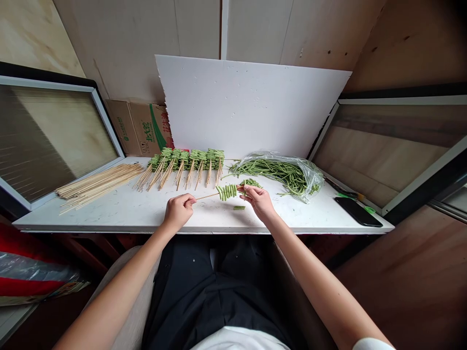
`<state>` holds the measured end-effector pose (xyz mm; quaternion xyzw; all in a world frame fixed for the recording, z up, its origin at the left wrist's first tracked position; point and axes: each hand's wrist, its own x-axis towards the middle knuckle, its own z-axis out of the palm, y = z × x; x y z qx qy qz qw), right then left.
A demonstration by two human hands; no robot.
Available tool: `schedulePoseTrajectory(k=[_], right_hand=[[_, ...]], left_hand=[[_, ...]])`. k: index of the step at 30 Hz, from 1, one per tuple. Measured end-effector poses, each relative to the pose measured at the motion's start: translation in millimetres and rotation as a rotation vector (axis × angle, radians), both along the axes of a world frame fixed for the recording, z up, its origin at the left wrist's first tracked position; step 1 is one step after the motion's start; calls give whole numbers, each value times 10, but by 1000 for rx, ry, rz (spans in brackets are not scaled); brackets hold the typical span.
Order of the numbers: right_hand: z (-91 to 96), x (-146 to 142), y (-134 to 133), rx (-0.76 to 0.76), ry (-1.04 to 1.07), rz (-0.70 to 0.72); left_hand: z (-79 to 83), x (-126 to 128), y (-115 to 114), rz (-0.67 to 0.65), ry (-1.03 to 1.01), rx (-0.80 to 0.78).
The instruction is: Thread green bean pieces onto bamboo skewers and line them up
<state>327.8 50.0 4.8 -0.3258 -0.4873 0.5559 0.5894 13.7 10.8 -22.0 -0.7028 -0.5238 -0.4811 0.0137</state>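
My left hand (178, 211) is closed round the bare end of a thin wooden skewer (207, 197), held level just above the white table. Near its other end, several short green bean pieces (227, 192) are threaded crosswise in a row. My right hand (257, 199) is at that tip, thumb and fingers pinched on a green bean piece, which the fingers partly cover. Behind the right fingers lies a small pile of cut bean pieces (251, 183). One loose cut piece (239, 207) rests on the table below the skewer.
Loaded bean skewers (199, 160) lie in bundles along the back, sticks toward me. Bare skewers (100, 182) are heaped at left. Long green beans (277, 171) spill from a clear plastic bag (310, 172). A black phone (357, 211) lies at right. A white foam board (251, 107) stands behind.
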Motion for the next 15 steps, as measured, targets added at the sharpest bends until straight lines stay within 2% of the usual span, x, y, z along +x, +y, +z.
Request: schedulePoseTrajectory(k=[15], right_hand=[[-22, -33, -17, -37, 2, -4]], left_hand=[[-20, -26, 12, -2, 28, 36]])
